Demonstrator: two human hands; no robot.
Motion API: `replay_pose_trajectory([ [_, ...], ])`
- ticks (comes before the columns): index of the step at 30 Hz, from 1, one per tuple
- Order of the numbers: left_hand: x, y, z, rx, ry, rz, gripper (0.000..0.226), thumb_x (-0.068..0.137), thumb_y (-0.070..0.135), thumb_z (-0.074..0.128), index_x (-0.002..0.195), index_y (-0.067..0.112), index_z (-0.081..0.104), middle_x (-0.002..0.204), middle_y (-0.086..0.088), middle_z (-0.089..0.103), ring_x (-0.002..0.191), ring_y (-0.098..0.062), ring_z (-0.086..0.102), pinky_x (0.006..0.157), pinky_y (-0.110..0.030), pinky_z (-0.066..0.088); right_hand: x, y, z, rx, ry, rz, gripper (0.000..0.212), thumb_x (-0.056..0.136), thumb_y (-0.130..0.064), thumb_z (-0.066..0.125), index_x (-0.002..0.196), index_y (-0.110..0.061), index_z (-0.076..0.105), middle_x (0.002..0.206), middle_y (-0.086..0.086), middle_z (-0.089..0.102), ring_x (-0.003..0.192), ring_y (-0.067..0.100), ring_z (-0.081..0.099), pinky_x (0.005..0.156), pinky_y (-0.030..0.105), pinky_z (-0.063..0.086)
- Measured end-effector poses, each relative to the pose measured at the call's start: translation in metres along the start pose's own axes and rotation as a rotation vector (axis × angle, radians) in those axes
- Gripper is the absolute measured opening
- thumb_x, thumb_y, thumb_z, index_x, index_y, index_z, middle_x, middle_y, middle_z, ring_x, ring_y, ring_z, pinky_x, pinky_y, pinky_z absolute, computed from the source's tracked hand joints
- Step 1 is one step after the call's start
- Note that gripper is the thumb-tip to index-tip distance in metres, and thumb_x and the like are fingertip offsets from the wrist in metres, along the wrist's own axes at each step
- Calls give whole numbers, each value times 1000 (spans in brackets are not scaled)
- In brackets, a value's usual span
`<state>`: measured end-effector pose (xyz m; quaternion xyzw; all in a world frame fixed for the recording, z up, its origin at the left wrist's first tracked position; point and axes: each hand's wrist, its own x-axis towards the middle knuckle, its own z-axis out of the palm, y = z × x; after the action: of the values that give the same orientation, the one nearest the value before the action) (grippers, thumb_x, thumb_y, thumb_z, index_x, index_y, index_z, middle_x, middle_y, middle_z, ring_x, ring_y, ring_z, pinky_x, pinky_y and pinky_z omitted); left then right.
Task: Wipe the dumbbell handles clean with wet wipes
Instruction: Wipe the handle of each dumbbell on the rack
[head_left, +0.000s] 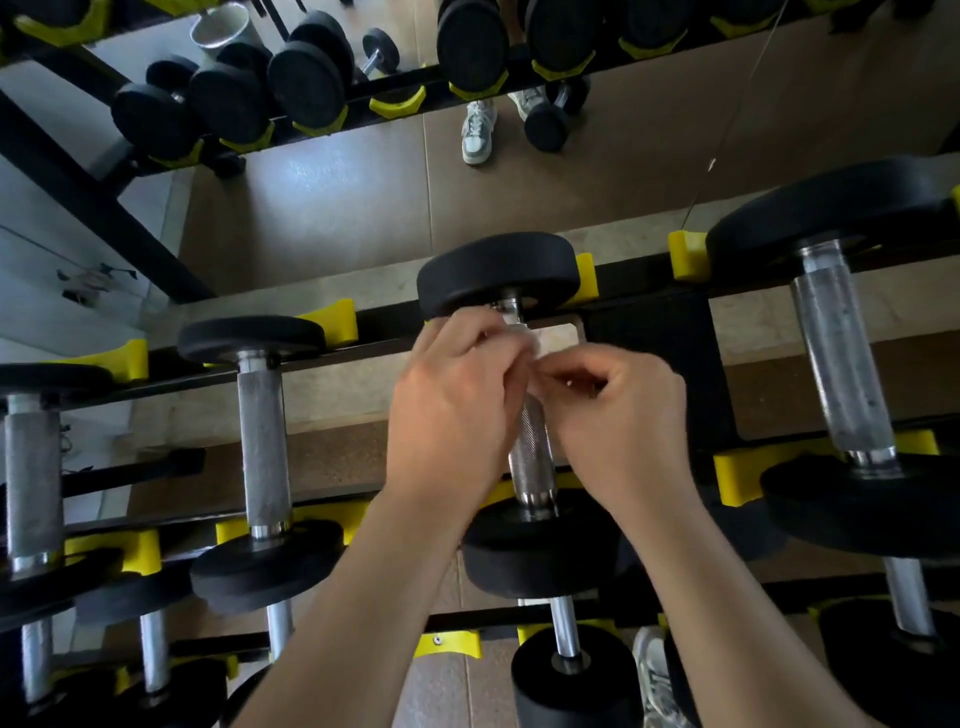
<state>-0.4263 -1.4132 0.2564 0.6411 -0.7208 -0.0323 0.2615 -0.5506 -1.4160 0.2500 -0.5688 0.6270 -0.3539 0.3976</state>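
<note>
Rack: your two-tier rack (649, 358) carried the dumbbells in yellow cradles (332, 319), one head to each cradle.
Upper tier: the middle dumbbell (498, 270) sat between a smaller dumbbell (262, 441) to your left and a larger dumbbell (841, 364) to your right.
Lower tier: another dumbbell (566, 629) lay under the middle one.
Long axis: the knurled handle (530, 452) ran straight away from you, with one black head nearest you and the other toward the mirror (311, 182).
Wet wipe: you held the wet wipe (553, 338) over the far end of that handle, just beside the far head. You could not tell whether it touched the metal.
Left hand: your left hand (452, 405) had its fingers curled in, pinching the wipe.
Right hand: your right hand (618, 415) pinched the wipe's other side between thumb and forefinger.
Hands: they met almost touching above the handle.
</note>
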Motion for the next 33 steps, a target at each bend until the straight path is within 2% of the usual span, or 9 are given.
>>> replay_pose_trajectory([
  [3,-32,12,-6,-31,-155,28,20,84,25,56,83,18,74,92,2,56,84,-14,54,66,-21,46,-27,12,-23,-48,-257,71,9,82,-19,74,80,-27,76,73,-14,71,70,-4,64,65,17,53],
  [6,-47,16,-14,-117,-276,-101,13,80,22,63,83,24,76,86,9,58,78,-9,56,65,-15,43,-29,19,-33,-115,-412,72,7,81,-22,76,80,-29,76,73,-16,70,71,-7,63,63,12,51],
  [11,-36,17,-24,-274,-324,-311,18,88,27,63,101,27,75,93,16,61,86,0,58,72,-10,46,-8,18,-17,-94,-198,-135,8,85,-14,70,86,-21,70,77,-15,63,77,-1,61,69,9,48],
  [16,-62,20,-27,-341,-298,-261,16,89,23,63,97,24,77,106,20,59,103,4,57,83,-5,42,-25,29,-30,41,-464,-83,9,86,-23,69,93,-30,67,81,-15,64,80,1,62,71,15,51],
  [19,-78,22,-37,-434,-273,-302,23,87,32,61,106,31,72,110,23,62,108,2,58,84,-7,43,-17,27,-29,-12,-468,-154,6,82,-30,72,87,-28,71,80,-15,64,79,1,62,71,16,51],
  [23,-100,41,-36,-198,-300,-148,41,82,51,57,116,31,66,115,14,59,107,-6,54,88,-20,48,-3,20,-16,-135,-311,-370,13,82,-11,72,87,-22,67,80,-9,58,72,6,57,66,18,48],
  [26,-105,53,-23,-36,-323,-77,48,78,58,55,118,32,59,113,12,61,105,-12,55,88,-28,46,-6,27,-24,-95,-449,-327,22,83,-4,69,92,-24,72,87,-9,65,82,6,62,77,24,52],
  [29,-105,57,-9,-29,-265,-108,47,75,54,56,115,29,59,110,12,64,106,-14,56,92,-31,43,-5,28,-30,-57,-530,-262,26,81,-4,72,84,-30,72,89,-11,67,85,6,65,80,29,54],
  [33,-106,51,3,-136,-146,-91,42,70,49,65,105,27,67,101,14,66,98,-12,56,83,-31,36,8,21,-21,-75,-324,-296,14,83,-12,72,90,-23,71,86,-12,64,77,2,63,75,21,54],
])
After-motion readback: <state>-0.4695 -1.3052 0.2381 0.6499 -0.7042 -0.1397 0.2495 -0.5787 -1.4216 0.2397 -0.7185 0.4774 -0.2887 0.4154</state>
